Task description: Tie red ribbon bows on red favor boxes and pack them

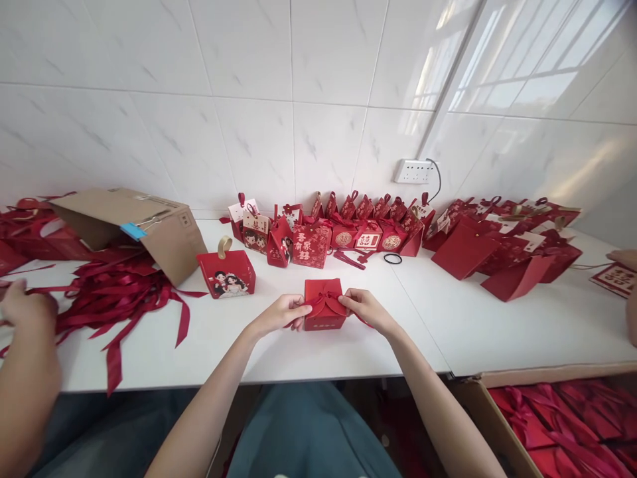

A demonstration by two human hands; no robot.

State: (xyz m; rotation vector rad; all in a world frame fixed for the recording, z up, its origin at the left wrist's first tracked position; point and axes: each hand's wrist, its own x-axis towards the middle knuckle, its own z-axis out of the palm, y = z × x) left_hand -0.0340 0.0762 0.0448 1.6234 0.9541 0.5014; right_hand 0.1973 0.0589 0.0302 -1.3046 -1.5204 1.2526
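A small red gift box point(323, 322) stands upright on the white table in front of me, its scalloped top flaps folded together. Dark red ribbon point(327, 299) crosses the top and is knotted or looped at the middle. On the box's left side my left hand point(286, 312) pinches the ribbon between thumb and finger. My right hand point(365, 307) grips the ribbon at the box's upper right edge, and a ribbon end hangs below it. The fingertips partly hide the ribbon where it is held.
Finished red boxes point(343, 236) line the wall, with more boxes point(517, 239) at right. A cartoon-couple box point(226, 273), loose ribbons point(119, 299) and a cardboard box point(149, 216) lie left. Co-workers' hands point(30, 305) show at both edges. An open carton point(502, 431) stands lower right.
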